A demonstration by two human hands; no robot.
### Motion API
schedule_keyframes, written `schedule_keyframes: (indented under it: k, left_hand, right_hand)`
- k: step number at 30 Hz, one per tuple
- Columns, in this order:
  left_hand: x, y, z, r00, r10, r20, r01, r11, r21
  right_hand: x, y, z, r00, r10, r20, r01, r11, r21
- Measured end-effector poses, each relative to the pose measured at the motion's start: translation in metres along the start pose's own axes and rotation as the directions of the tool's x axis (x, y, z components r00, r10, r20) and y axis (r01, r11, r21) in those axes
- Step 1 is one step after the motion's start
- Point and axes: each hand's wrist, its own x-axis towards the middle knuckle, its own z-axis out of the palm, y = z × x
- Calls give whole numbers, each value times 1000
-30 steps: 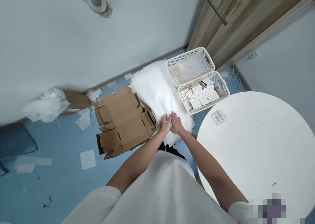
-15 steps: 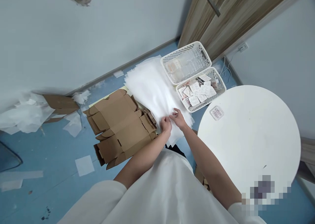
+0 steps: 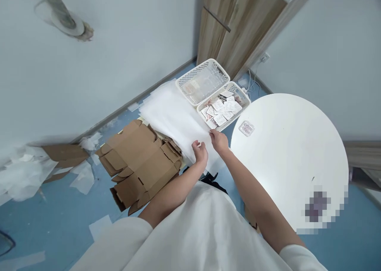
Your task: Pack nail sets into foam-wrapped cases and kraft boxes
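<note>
A pile of thin, translucent white sheets (image 3: 175, 112) lies in front of me. My right hand (image 3: 219, 142) pinches the edge of the white sheet on top, at the pile's right side near the basket. Just to the left, my left hand (image 3: 201, 153) hovers over the near part of the pile, fingers loosely curled and apart, with nothing seen in it. Flattened brown cardboard boxes (image 3: 143, 159) are stacked left of the sheets, close to my left forearm.
Behind the pile stand a white basket of clear plastic packs (image 3: 205, 80) and a white basket of printed cards (image 3: 222, 110). A round white table (image 3: 291, 151) at right bears a small clear pack (image 3: 247, 128). Scrap sheets (image 3: 28, 177) and an open carton (image 3: 64, 153) lie left.
My hands have come apart: the right one now pinches the sheet's edge farther out, while the left has opened its fingers. The whole view has shifted, with the baskets and table farther left.
</note>
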Motion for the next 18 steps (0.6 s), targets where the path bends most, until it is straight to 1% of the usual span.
schedule_keyframes:
  k: [2, 4, 5, 7, 8, 10, 12, 13, 14, 16, 18]
  left_hand:
    - [-9, 4, 8, 1000, 7, -9, -7, 1000, 10]
    - [-20, 6, 18, 1000, 24, 9, -24, 999, 47]
    - [-26, 7, 24, 999, 38, 29, -40, 996, 75]
    - [-41, 5, 39, 994, 68, 83, -79, 987, 141]
    - [-48, 4, 47, 990, 79, 113, -99, 978, 181]
    - [-64, 0, 66, 978, 96, 188, -146, 950, 275]
    - [-81, -5, 86, 954, 110, 278, -212, 906, 367]
    - [-90, -8, 96, 937, 116, 329, -251, 880, 404]
    - [-98, -11, 106, 918, 125, 376, -294, 852, 434]
    - [-116, -17, 123, 879, 164, 447, -386, 796, 467]
    - [-132, -25, 138, 833, 183, 522, -454, 764, 458]
  right_hand:
    - [-13, 15, -18, 996, 30, -83, -26, 998, 57]
    - [-30, 36, -34, 981, 97, -168, -62, 978, 200]
    - [-40, 49, -42, 968, 151, -200, -86, 950, 302]
    - [-64, 79, -54, 925, 291, -246, -130, 848, 514]
    - [-77, 95, -59, 894, 367, -258, -145, 781, 608]
    - [-106, 129, -66, 815, 512, -271, -154, 643, 751]
    - [-137, 164, -68, 729, 638, -247, -142, 495, 857]
    - [-152, 181, -68, 691, 686, -229, -129, 429, 894]
    - [-167, 197, -66, 642, 737, -214, -113, 366, 924]
    - [-193, 227, -59, 556, 811, -182, -59, 257, 965]
    - [-214, 252, -50, 491, 859, -147, -15, 177, 984]
